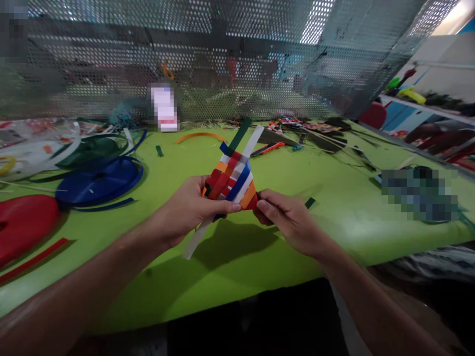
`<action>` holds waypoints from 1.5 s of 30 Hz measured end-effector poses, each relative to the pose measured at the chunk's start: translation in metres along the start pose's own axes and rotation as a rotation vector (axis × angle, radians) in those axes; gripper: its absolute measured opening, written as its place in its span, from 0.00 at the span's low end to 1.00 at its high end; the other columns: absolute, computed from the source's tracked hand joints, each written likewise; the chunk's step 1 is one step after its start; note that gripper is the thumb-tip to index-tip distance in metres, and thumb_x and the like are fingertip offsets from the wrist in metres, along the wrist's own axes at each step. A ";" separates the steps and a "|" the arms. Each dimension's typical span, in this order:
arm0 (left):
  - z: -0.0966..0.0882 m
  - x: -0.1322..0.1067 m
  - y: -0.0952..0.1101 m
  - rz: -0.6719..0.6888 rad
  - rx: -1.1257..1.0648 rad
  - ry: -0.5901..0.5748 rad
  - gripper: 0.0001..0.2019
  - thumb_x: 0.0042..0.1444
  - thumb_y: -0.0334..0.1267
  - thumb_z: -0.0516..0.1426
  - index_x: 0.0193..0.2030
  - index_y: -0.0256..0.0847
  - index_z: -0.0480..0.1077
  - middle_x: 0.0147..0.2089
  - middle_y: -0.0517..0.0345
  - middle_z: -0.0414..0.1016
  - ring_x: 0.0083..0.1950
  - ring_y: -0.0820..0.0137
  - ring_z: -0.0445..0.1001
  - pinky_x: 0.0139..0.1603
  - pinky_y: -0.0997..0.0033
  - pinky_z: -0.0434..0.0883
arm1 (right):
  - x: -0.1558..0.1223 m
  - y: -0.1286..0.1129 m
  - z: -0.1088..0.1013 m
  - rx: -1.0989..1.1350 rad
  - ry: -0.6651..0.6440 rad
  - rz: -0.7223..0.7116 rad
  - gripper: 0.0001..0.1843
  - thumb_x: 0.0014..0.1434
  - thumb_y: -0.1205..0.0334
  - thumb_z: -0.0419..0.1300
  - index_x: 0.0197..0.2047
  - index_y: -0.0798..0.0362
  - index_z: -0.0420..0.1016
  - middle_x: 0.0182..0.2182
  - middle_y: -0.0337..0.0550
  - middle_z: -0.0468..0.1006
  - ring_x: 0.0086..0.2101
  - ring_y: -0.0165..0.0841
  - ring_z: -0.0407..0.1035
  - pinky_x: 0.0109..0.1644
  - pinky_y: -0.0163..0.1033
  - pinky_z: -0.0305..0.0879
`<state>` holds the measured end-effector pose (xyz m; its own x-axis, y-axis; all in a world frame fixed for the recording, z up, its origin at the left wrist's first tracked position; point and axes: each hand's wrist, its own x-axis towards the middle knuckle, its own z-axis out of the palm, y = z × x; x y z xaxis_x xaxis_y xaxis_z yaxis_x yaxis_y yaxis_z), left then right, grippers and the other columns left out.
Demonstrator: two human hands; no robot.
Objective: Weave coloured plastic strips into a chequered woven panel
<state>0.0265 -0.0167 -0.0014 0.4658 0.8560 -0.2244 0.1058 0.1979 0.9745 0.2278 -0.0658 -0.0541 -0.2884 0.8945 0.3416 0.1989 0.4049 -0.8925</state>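
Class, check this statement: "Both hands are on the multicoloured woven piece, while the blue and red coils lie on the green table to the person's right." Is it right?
Not quite: the side is wrong. The head view shows the blue coil and red coil on the green table to the person's left. The left hand and right hand are indeed both on the woven piece.

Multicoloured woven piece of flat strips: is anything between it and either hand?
Nothing visible. The left hand grips the multicoloured woven piece at its left side; the right hand holds its lower right corner. A flat white strip dangles below, blocking neither.
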 end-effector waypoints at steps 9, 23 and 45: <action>-0.001 0.001 -0.004 0.020 0.010 0.049 0.11 0.36 0.34 0.71 0.27 0.36 0.75 0.24 0.65 0.72 0.24 0.79 0.63 0.26 0.79 0.59 | -0.004 -0.004 -0.007 0.270 -0.047 0.201 0.10 0.68 0.60 0.54 0.51 0.53 0.63 0.24 0.33 0.71 0.21 0.24 0.58 0.24 0.32 0.53; 0.000 0.000 0.001 0.054 0.124 0.036 0.09 0.39 0.34 0.69 0.26 0.36 0.75 0.21 0.67 0.68 0.22 0.80 0.59 0.23 0.79 0.56 | 0.001 0.004 -0.007 0.355 -0.015 0.177 0.08 0.64 0.58 0.61 0.43 0.53 0.72 0.28 0.41 0.81 0.19 0.22 0.62 0.22 0.31 0.56; 0.000 -0.004 0.000 0.245 0.398 0.122 0.11 0.44 0.38 0.68 0.36 0.39 0.80 0.32 0.60 0.82 0.31 0.68 0.76 0.33 0.73 0.72 | 0.000 -0.009 0.007 0.236 0.113 0.160 0.18 0.64 0.60 0.59 0.54 0.53 0.62 0.27 0.37 0.78 0.19 0.24 0.63 0.22 0.32 0.59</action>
<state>0.0247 -0.0200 -0.0001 0.4152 0.9090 0.0370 0.3450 -0.1949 0.9181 0.2198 -0.0704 -0.0483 -0.1627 0.9641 0.2096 0.0066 0.2135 -0.9769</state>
